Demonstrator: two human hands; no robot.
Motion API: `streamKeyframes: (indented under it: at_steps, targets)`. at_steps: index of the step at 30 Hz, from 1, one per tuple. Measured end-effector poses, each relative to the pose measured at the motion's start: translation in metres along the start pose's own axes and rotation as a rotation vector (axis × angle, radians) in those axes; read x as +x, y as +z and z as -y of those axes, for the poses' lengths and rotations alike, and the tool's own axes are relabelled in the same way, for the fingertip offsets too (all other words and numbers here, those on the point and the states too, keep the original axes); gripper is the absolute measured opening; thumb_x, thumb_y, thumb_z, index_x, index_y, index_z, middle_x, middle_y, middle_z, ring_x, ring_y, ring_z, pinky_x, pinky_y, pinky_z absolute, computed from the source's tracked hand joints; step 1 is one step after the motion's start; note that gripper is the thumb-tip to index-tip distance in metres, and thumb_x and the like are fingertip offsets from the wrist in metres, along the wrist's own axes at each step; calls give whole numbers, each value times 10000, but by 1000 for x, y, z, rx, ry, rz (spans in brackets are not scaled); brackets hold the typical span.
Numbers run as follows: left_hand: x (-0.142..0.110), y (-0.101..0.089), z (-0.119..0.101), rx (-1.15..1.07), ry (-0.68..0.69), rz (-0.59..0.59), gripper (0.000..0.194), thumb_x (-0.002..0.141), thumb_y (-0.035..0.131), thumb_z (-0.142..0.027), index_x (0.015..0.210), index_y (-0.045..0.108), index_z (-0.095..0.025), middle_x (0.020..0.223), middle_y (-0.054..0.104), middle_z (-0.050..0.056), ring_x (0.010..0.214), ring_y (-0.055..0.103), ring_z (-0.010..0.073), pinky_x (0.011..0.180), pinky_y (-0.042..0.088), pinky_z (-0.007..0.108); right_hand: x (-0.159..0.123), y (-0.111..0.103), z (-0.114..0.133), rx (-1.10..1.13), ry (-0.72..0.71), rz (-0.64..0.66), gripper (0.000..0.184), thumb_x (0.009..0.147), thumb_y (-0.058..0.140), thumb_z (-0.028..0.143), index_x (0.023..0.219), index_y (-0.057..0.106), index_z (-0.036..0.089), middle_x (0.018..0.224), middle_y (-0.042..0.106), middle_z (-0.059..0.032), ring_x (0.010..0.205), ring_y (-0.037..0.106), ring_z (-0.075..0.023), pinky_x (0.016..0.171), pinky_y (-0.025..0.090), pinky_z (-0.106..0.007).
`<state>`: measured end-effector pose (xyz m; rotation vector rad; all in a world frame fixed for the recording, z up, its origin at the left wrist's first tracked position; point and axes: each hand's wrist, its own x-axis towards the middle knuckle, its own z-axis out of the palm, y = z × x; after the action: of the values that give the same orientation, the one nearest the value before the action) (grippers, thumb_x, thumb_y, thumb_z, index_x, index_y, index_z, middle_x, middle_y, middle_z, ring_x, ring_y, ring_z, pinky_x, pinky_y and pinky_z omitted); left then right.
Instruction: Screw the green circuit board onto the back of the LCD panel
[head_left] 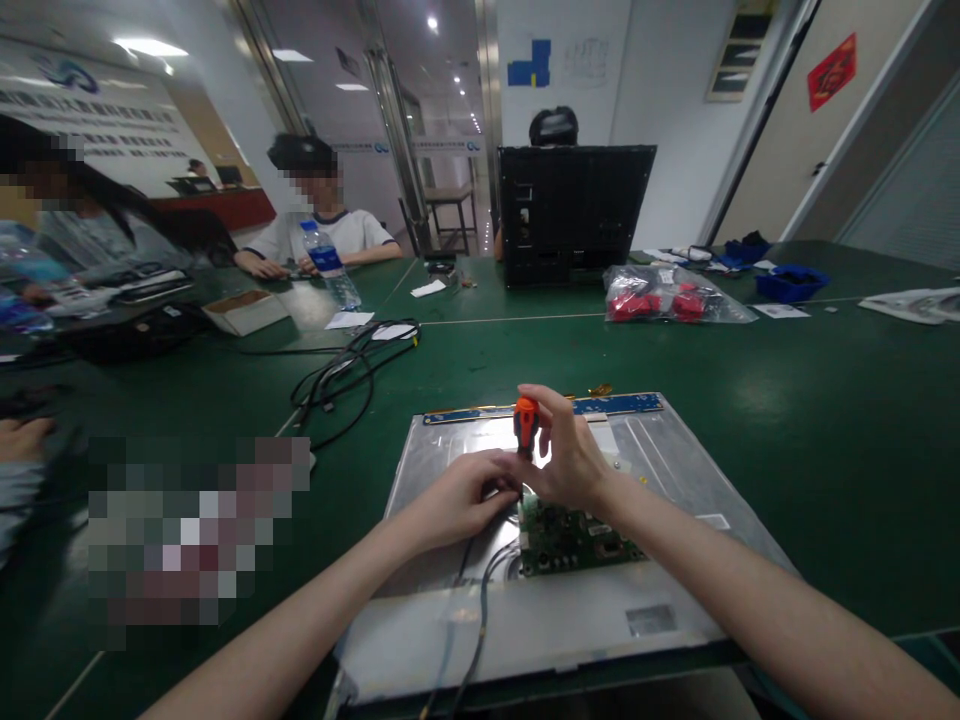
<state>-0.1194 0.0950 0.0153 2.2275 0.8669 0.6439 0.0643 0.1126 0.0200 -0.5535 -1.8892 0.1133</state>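
Screwdriver (526, 425), orange and black, is near upright at the left edge of the green circuit board (559, 540), which lies on the big metal panel (412, 480). Tip's hidden by fingers, so can't confirm it's seated in anything.

Right hand (574, 450): fingers closed round the handle. Left hand (472, 495): fingers curled in by the shaft, partly open; can't tell if it's pinching the shaft or something small.

Risks, my read: if the driver tilts or the tip slips, it could scrape the board or jab the left fingers, which sit right there. Loose leads (482, 610) run off the near edge of the panel; a forearm snag could tug them. Thin blue strip board (630, 403) on the far edge looks easy to knock if the panel shifts.

Surface: green table (840, 460). Tangled black cables (367, 375) to the left; beyond, a water bottle (328, 262), a clear bag (675, 298) with red parts, and a black display (577, 215) standing upright.

Room: person in a white shirt (360, 230) seated opposite, another head (553, 127) behind the display, glass doors (442, 150) at the back.
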Motion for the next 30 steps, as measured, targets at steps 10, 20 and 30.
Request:
streamKeyframes:
  at_steps: [10,20,30]
  targets:
    - [0,0,-1,16,-12,11,107,857,589,-100,814,667,-161,787,667,17,722,603,172,672,452,270,6,-2,5,-39,-11,-3,507,962,539,286,1431,355,234,913,545,-18,614,502,-119,472,474,-225]
    - [-1,0,3,8,1,17,129,852,572,-95,877,676,-167,840,680,34,763,616,185,714,481,292,4,-2,6,-15,-42,-27,647,932,524,212,1512,237,217,926,562,-34,620,513,-128,435,448,-219]
    - [-1,1,2,-6,-26,-10,86,872,569,-147,825,637,-167,815,667,29,736,607,179,681,495,291,7,-4,6,12,-83,10,559,937,553,236,1455,344,244,938,555,-32,672,521,-142,488,490,-231]
